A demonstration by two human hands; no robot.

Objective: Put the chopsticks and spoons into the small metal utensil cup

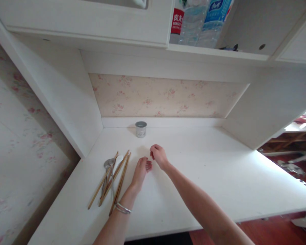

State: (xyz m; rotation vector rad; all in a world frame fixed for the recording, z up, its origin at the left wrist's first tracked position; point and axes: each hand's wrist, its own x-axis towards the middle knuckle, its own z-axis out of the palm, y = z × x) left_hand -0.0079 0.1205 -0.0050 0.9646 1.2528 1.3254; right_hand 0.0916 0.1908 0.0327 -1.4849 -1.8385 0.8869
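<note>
My left hand [142,169] is over the white tabletop, its half-bent fingers apart and nothing visible in them. Close beside it, slightly farther back, my right hand [158,156] has its fingers curled in; their inner side is hidden, so I cannot tell whether they hold anything. Left of my left hand lies a loose pile of wooden chopsticks [122,177], metal spoons [106,163] and a white spoon [118,161]. Behind both hands, near the back edge, stands a small grey perforated utensil cup [141,130], upright.
The white tabletop [206,177] is bounded by side panels and a back ledge [168,122]. Overhead, a cabinet shelf [219,51] holds plastic bottles [193,23] and a blue package [215,15]. Flowered wallpaper [28,136] covers the wall at left.
</note>
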